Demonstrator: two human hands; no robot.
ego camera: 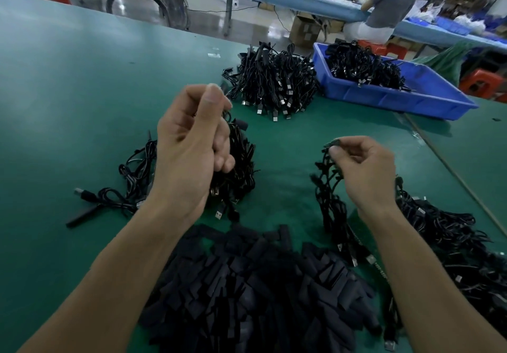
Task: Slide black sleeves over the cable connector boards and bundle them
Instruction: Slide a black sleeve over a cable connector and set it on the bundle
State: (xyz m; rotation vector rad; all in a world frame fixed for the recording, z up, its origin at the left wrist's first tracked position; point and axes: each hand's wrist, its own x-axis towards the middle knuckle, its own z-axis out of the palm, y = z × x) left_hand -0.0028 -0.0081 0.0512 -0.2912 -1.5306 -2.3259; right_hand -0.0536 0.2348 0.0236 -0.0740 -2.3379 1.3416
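Bare forearms point(115, 265) in from 7 and 5 o'clock; left hand point(189, 147), right hand point(365, 171) bare, thumbnail point(212, 93) short.

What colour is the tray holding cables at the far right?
Blue; the tray shows best in the head view.

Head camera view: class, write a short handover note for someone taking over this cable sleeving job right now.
Hands: the left grip holds a bunch of cables; the right grip pinches one cable end, its length hanging down.
Things: loose black sleeves heaped nearest; a pile of cables at right; a cable heap and a blue bin of cables farther off.
Done: likely the far heap, though sleeves there are hard to see.
Left: sleeve the pinched cable, add it to the bunch, work through the right pile.
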